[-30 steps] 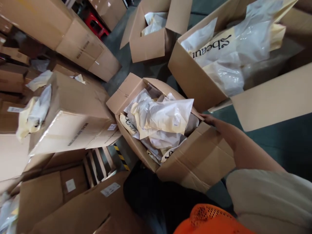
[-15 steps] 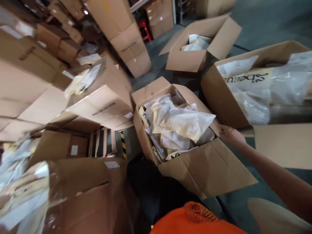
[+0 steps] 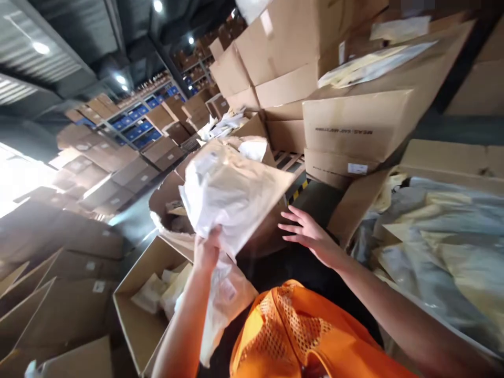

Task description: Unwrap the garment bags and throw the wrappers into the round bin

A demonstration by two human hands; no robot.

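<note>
My left hand (image 3: 208, 247) grips a white and cream plastic bag (image 3: 232, 191) by its lower edge. The bag is lifted in front of a torn-rimmed cardboard box (image 3: 170, 235). Another pale bag (image 3: 226, 291) hangs below the same hand; whether the fingers hold it too, I cannot tell. To the right of the lifted bag, my right hand (image 3: 307, 235) is in the air with fingers spread and nothing in it. Nearest to its forearm is an open carton with many packed plastic bags (image 3: 441, 252).
An open box (image 3: 134, 310) with a few packages stands at the lower left. Stacked cartons (image 3: 354, 126) rise behind my right hand, with loose bags (image 3: 374, 63) on top. Shelves with blue bins (image 3: 134, 123) line the back. A striped floor marking (image 3: 297, 192) shows between boxes.
The view has swung left. My right hand has let go of the carton's edge and is now raised, open. My left hand has come into view holding a plastic bag.
</note>
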